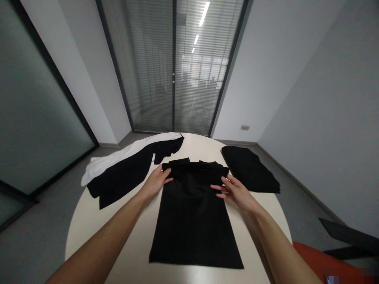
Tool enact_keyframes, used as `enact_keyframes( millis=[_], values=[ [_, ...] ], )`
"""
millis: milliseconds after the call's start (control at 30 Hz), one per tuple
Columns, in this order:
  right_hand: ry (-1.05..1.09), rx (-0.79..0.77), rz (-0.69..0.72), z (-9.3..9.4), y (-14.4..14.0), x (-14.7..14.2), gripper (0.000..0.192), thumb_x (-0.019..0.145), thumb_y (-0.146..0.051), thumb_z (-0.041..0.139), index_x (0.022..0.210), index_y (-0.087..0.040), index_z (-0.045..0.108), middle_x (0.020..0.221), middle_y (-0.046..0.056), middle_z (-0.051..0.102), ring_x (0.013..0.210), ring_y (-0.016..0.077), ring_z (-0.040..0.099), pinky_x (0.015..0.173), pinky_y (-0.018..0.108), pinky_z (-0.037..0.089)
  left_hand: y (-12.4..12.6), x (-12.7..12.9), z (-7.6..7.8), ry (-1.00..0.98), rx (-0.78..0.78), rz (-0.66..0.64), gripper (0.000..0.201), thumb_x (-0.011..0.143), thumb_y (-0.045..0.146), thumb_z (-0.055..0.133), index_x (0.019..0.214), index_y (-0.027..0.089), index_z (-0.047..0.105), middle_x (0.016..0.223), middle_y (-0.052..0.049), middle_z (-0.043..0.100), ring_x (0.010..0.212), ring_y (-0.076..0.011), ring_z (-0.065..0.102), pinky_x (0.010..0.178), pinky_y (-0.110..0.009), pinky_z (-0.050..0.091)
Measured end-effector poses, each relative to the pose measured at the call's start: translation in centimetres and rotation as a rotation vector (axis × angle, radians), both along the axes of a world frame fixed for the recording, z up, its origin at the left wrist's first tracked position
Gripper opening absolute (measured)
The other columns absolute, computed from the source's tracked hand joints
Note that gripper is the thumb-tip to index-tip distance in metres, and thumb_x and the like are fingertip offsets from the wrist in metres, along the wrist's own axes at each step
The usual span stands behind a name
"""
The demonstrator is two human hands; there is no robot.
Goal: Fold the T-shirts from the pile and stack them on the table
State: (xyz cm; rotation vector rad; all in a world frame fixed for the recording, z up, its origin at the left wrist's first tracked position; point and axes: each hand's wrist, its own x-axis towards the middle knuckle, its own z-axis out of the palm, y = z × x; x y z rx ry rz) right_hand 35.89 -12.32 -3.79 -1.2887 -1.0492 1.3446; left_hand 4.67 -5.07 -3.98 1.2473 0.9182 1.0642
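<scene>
Left hand [156,182] fingers pinching the folded top edge of a black shirt [194,221], right hand [237,191] fingers spread flat on its other corner, smooth cloth (a long rectangle) on a pale round table [89,225], folded black stack [251,169] right, black-and-white heap [124,165] left.

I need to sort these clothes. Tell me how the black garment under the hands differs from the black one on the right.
The middle garment lies spread long and flat, its top edge folded over, with the left hand and right hand on it. The right garment is folded into a compact stack, untouched. Both are black and lie on the pale table.
</scene>
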Motion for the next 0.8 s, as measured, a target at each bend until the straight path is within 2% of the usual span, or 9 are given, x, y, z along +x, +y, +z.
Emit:
enact_keyframes(
  millis=[167, 267, 367, 433, 533, 633, 800],
  values=[
    [0.079, 0.116, 0.029, 0.2, -0.1, 0.1, 0.034, 0.09, -0.05, 0.066, 0.114, -0.029, 0.056, 0.135, 0.006, 0.06, 0.126, 0.0294, 0.061, 0.094, 0.043, 0.058, -0.4, -0.1, 1.3, -0.103, 0.018, -0.027, 0.039, 0.09, 0.049, 0.065, 0.118, 0.02, 0.066, 0.136, -0.009, 0.063, 0.127, -0.0278, 0.058, 0.104, -0.047, 0.051],
    [0.085, 0.116, 0.022, 0.6, -0.4, 0.1, 0.033, 0.092, -0.052, 0.061, 0.117, -0.03, 0.055, 0.142, 0.006, 0.057, 0.121, 0.0292, 0.064, 0.093, 0.046, 0.057, -1.0, -0.4, 1.9, -0.145, -0.064, -0.097, 0.039, 0.091, 0.047, 0.065, 0.123, 0.025, 0.063, 0.144, -0.008, 0.057, 0.131, -0.0297, 0.054, 0.097, -0.049, 0.055],
    [0.073, 0.084, 0.079, 1.1, -0.8, 0.2, 0.034, 0.095, -0.054, 0.054, 0.122, -0.033, 0.052, 0.147, 0.005, 0.053, 0.12, 0.0287, 0.065, 0.094, 0.048, 0.056, -1.4, -0.5, 2.4, -0.15, -0.168, -0.165, 0.04, 0.092, 0.047, 0.064, 0.127, 0.027, 0.06, 0.144, -0.009, 0.056, 0.13, -0.0303, 0.055, 0.094, -0.051, 0.056],
    [0.067, 0.071, 0.116, 1.4, -1.0, 0.3, 0.035, 0.096, -0.055, 0.052, 0.123, -0.034, 0.05, 0.15, 0.005, 0.051, 0.122, 0.0289, 0.063, 0.095, 0.049, 0.054, -1.5, -0.5, 2.6, -0.155, -0.174, -0.156, 0.04, 0.093, 0.046, 0.063, 0.128, 0.028, 0.059, 0.144, -0.009, 0.057, 0.128, -0.0291, 0.056, 0.095, -0.05, 0.055],
    [0.057, 0.084, 0.125, 1.3, -1.1, 0.6, 0.036, 0.095, -0.055, 0.051, 0.122, -0.033, 0.051, 0.152, 0.006, 0.048, 0.126, 0.0294, 0.06, 0.098, 0.05, 0.052, -1.3, -0.4, 2.5, -0.169, -0.103, -0.087, 0.038, 0.091, 0.045, 0.065, 0.125, 0.028, 0.062, 0.14, -0.008, 0.06, 0.127, -0.0271, 0.057, 0.099, -0.047, 0.051],
    [0.056, 0.114, 0.122, 0.8, -1.0, 0.9, 0.036, 0.092, -0.053, 0.054, 0.119, -0.03, 0.054, 0.146, 0.007, 0.054, 0.127, 0.0289, 0.059, 0.1, 0.05, 0.05, -0.7, -0.6, 1.9, -0.151, -0.028, -0.089, 0.037, 0.085, 0.045, 0.072, 0.115, 0.023, 0.068, 0.13, -0.008, 0.066, 0.123, -0.0268, 0.058, 0.104, -0.043, 0.047],
    [-0.006, 0.146, 0.209, 0.1, -0.9, 1.8, 0.024, 0.087, -0.043, 0.058, 0.099, -0.023, 0.063, 0.113, 0.006, 0.068, 0.109, 0.0248, 0.062, 0.097, 0.042, 0.049, 0.3, -2.6, 0.8, -0.029, 0.069, -0.332, 0.039, 0.083, 0.047, 0.075, 0.105, 0.015, 0.074, 0.117, -0.013, 0.071, 0.114, -0.0301, 0.062, 0.105, -0.045, 0.043]
  ],
)
